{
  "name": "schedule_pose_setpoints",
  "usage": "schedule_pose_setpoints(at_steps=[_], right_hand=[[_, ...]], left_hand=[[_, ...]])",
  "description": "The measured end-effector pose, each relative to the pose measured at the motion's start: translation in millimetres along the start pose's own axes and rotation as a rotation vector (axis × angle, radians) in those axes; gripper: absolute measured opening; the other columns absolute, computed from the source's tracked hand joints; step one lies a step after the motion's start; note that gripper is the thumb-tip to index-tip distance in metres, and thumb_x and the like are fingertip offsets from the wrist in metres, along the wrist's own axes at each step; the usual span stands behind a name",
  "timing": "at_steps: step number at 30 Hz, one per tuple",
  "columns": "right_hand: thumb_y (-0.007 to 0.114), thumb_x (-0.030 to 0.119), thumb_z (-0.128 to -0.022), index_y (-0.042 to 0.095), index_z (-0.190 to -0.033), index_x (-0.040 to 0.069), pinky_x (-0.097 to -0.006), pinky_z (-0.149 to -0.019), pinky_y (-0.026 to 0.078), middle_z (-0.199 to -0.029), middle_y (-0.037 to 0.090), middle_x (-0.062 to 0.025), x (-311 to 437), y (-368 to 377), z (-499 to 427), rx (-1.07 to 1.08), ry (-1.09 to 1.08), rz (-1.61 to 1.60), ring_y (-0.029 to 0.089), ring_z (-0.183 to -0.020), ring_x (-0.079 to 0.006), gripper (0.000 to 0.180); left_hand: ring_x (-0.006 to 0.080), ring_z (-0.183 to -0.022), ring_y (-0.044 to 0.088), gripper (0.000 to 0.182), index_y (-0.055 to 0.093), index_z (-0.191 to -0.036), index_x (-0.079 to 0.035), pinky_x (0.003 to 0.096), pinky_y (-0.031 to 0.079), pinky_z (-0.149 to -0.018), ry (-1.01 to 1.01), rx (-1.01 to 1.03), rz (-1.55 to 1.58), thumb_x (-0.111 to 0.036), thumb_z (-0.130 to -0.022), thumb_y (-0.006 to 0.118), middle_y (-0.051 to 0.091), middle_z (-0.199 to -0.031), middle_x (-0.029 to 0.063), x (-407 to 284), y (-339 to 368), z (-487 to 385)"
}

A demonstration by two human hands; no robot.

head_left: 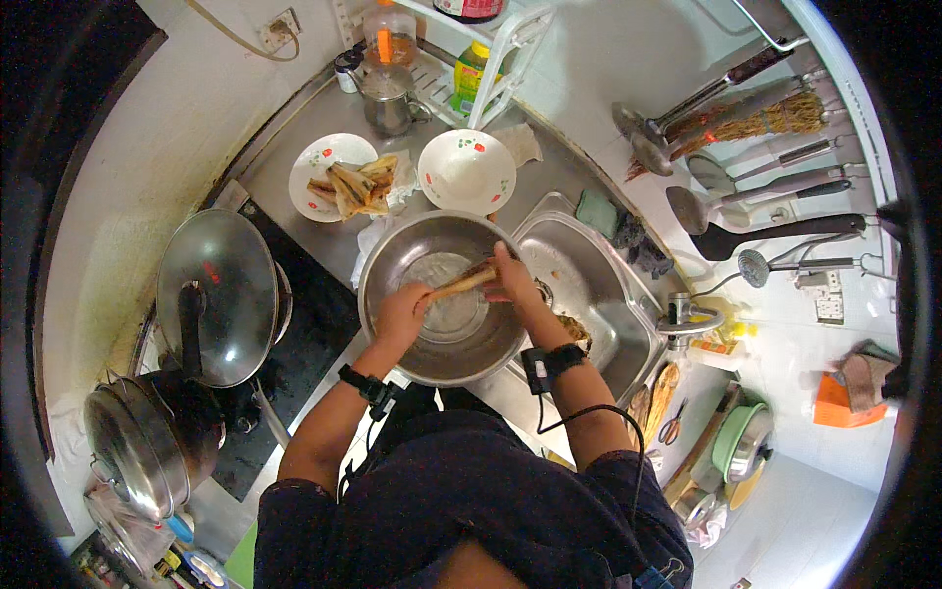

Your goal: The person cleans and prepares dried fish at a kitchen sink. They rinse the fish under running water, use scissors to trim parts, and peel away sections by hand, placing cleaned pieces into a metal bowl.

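A wide stainless steel basin [449, 368] stands before me, partly beside the sink. Over it my left hand [402, 315] grips one end of a long, pale brown food piece [465, 283], perhaps a bamboo shoot or root. At its other end is my right hand [511, 278], its fingers around the piece and partly hidden. Behind the basin, a white patterned plate [305, 166] holds several similar brown-and-cream pieces [353, 188]. To the right of that plate, a white bowl [467, 171] with red flower marks shows no contents. Another brown piece [576, 329] lies in the sink.
The steel sink [611, 294] and its faucet [692, 322] are on the right. A lidded wok [221, 294] sits on the black stove [309, 331] at left, near a steamer pot [136, 449]. A metal kettle [388, 99] stands at the back; ladles [688, 210] hang on the right wall.
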State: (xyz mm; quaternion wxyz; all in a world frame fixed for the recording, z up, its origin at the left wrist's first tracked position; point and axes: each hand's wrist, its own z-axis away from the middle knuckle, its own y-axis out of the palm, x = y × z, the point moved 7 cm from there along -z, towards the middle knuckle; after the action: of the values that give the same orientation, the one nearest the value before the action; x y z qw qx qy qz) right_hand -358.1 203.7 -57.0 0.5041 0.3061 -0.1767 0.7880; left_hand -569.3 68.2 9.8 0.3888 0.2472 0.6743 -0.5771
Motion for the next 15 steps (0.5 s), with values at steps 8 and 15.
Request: schedule_pose_setpoints(at_steps=[8,15], right_hand=[[0.067,0.021,-0.093,0.049,-0.141,0.0,-0.0324,-0.078,0.058,-0.114,0.068,-0.0115,51.9,-5.6,103.9,0.178,-0.177,0.043,0.067,-0.099,-0.0198,0.056],[0.064,0.001,-0.09,0.068,-0.118,0.003,-0.0344,-0.08,0.058,-0.108,0.072,-0.0123,123.9,33.8,201.0,-0.055,-0.691,0.545,0.07,-0.087,-0.0221,0.029]], left_hand=[[0.032,-0.094,0.069,0.018,0.07,-0.104,-0.008,0.0381,0.056,-0.086,0.194,-0.059,0.039,-0.009,-0.086,0.069,0.072,-0.105,0.0106,-42.2,-3.2,23.7],[0.0362,-0.123,0.056,0.03,0.066,-0.112,-0.008,0.0441,0.047,-0.103,0.475,0.051,-0.019,-0.012,-0.083,0.073,0.058,-0.134,0.0165,-80.1,4.9,39.0]])
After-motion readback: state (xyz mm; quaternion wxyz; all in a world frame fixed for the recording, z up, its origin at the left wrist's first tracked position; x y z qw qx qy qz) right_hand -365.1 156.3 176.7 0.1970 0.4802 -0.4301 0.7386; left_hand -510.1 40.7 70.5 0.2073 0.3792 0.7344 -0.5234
